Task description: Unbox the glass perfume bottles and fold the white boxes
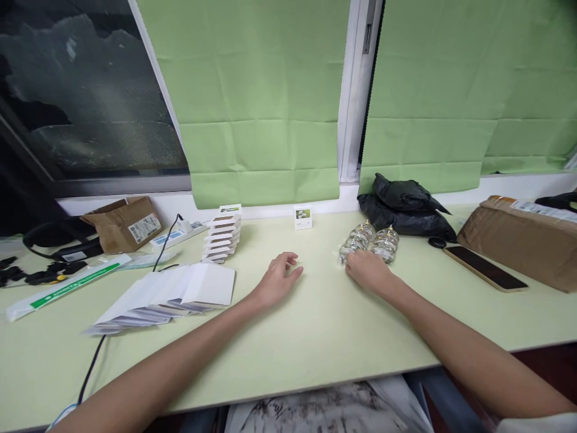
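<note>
My left hand [277, 278] rests over the middle of the table with its fingers loosely curled and thumb apart, nothing between them. Two rows of shiny silver round pieces [384, 243] with small gold-coloured tips lie to the right. At the near end of the left row, my right hand [366, 269] has its fingers closed on one silver piece; the fingertips are partly hidden. A small white box [303, 218] with a green picture stands upright at the back. To the left are a leaning stack of small white boxes [222, 236] and a fanned pile of flat white cartons [180, 294].
Black plastic bags [406, 207] lie behind the silver pieces. On the right are a phone [484, 269] and a brown cardboard box [523, 237]. An open brown box [128, 225], a power strip [180, 234], a black cable [92, 367] and a green-and-white packet [67, 287] occupy the left.
</note>
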The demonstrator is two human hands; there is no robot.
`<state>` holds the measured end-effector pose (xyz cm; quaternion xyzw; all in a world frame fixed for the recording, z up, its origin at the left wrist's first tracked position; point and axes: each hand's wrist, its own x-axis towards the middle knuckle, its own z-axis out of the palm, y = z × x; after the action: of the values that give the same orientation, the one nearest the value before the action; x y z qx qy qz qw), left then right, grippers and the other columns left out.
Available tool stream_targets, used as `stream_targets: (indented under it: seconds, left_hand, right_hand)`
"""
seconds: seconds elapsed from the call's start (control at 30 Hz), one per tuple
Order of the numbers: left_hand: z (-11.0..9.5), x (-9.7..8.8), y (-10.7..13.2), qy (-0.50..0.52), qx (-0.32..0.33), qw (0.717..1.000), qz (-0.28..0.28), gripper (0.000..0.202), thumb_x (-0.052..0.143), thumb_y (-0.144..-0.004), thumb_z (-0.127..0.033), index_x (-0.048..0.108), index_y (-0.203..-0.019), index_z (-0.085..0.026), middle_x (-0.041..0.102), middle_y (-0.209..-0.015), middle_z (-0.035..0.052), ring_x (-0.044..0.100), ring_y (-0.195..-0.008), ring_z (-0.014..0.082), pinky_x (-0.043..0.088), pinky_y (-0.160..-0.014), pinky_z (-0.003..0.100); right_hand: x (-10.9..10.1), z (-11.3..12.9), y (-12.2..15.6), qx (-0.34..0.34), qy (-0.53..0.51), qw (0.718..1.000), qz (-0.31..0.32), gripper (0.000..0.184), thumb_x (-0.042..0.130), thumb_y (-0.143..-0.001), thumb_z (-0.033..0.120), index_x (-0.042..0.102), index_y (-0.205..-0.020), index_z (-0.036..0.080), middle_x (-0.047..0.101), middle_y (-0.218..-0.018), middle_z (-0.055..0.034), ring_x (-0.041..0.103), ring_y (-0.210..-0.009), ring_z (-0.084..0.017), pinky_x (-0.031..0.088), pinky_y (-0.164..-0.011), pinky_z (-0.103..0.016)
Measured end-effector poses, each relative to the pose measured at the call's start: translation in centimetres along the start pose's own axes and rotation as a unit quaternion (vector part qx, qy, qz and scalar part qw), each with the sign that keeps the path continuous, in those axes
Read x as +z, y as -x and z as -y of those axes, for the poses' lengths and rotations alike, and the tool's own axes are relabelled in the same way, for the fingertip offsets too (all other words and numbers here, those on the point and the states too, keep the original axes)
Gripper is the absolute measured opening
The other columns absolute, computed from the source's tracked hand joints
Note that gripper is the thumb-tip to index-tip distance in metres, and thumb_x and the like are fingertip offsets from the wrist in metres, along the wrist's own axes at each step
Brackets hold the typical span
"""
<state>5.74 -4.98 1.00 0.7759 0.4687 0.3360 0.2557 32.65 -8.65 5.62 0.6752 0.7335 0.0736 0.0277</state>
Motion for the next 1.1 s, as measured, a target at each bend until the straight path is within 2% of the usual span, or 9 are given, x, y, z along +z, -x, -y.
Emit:
stream_targets:
  seconds: [0.17,0.3,0.43,0.57,0.73,0.83,1.0,1.07,1.1]
  left_hand:
    - [0.2,1.4,-7.5,-0.039,-0.077,0.994,-0.061,0.05,0.068,-0.092,-0.039,0.05,-0.133,-0.017,0.063,-0.128,0.0174,0.059,-0.124,0.0311,0.045,-0.105,0.044]
    - [0.0,2.3,-15.0,-0.05,-0.121,0.981,-0.142,0.071,0.067,-0.093,-0.035,0.029,-0.149,-0.012,0.041,-0.154,0.0277,0.04,-0.145,0.0371,0.031,-0.116,0.047]
    - [0.0,2.6,-19.6,-0.041,-0.149,0.974,-0.165,0.087,0.072,-0.09,-0.038,0.018,-0.155,-0.019,0.039,-0.159,0.0238,0.037,-0.146,0.0373,0.034,-0.113,0.047]
    - [0.2,2.5,-21.4,-0.047,-0.157,0.974,-0.156,0.08,0.072,-0.09,-0.037,0.025,-0.153,-0.024,0.053,-0.151,0.0167,0.04,-0.144,0.0337,0.038,-0.109,0.045]
    - [-0.1,2.1,-21.4,-0.09,-0.148,0.974,-0.148,0.046,0.07,-0.092,-0.034,0.05,-0.131,-0.019,0.056,-0.141,0.02,0.049,-0.134,0.0341,0.042,-0.104,0.043]
    - [-0.7,2.0,-19.8,-0.118,-0.129,0.973,-0.149,0.034,0.069,-0.094,-0.034,0.054,-0.12,-0.017,0.055,-0.135,0.021,0.055,-0.127,0.0332,0.044,-0.101,0.04]
    - [-2.5,1.4,-12.6,-0.155,-0.031,0.981,-0.115,0.024,0.066,-0.096,-0.034,0.053,-0.112,-0.021,0.055,-0.122,0.0133,0.06,-0.113,0.0295,0.047,-0.094,0.039]
    - [-3.4,0.8,-8.6,-0.17,0.024,0.981,-0.094,0.02,0.065,-0.095,-0.035,0.053,-0.106,-0.023,0.054,-0.116,0.0099,0.059,-0.109,0.0289,0.048,-0.09,0.039]
    - [-3.8,0.5,-6.6,-0.196,0.084,0.973,-0.083,0.017,0.062,-0.097,-0.034,0.051,-0.104,-0.023,0.054,-0.113,0.0095,0.059,-0.105,0.0289,0.048,-0.087,0.04]
  right_hand:
    - [-0.1,0.2,0.2,-0.009,-0.014,1.0,0.013,0.029,0.049,-0.097,0.017,0.076,-0.103,0.01,0.076,-0.106,-0.0229,0.074,-0.097,-0.031,0.053,-0.079,-0.036]
    - [-0.2,0.5,0.4,-0.019,-0.021,0.999,0.019,0.028,0.051,-0.096,0.02,0.076,-0.104,0.011,0.076,-0.107,-0.0221,0.073,-0.098,-0.029,0.052,-0.081,-0.034]
    - [-0.4,0.7,0.5,-0.033,-0.025,0.999,0.022,0.027,0.054,-0.095,0.022,0.077,-0.103,0.012,0.076,-0.105,-0.0212,0.073,-0.097,-0.029,0.051,-0.081,-0.034]
    - [-0.4,0.8,0.5,-0.045,-0.031,0.998,0.023,0.027,0.054,-0.095,0.024,0.077,-0.101,0.011,0.076,-0.105,-0.0217,0.074,-0.094,-0.029,0.051,-0.079,-0.033]
    - [-0.2,0.6,0.6,-0.062,-0.04,0.997,0.021,0.028,0.053,-0.095,0.024,0.078,-0.096,0.012,0.076,-0.101,-0.0203,0.073,-0.09,-0.028,0.048,-0.076,-0.032]
    - [-0.3,0.6,0.6,-0.07,-0.043,0.997,0.012,0.03,0.05,-0.096,0.024,0.077,-0.091,0.012,0.076,-0.099,-0.0196,0.073,-0.088,-0.027,0.046,-0.072,-0.031]
    - [-0.7,1.0,0.1,-0.047,-0.149,0.984,-0.087,0.034,0.043,-0.101,0.029,0.07,-0.084,0.017,0.075,-0.083,-0.0119,0.07,-0.078,-0.022,0.041,-0.066,-0.028]
    - [-0.7,1.4,0.0,-0.04,-0.269,0.956,-0.112,0.033,0.042,-0.104,0.036,0.066,-0.088,0.019,0.074,-0.076,-0.0069,0.068,-0.07,-0.019,0.042,-0.064,-0.026]
    - [-0.6,1.6,-0.1,-0.041,-0.342,0.934,-0.097,0.033,0.043,-0.104,0.04,0.065,-0.092,0.019,0.073,-0.074,-0.0049,0.066,-0.064,-0.017,0.043,-0.061,-0.026]
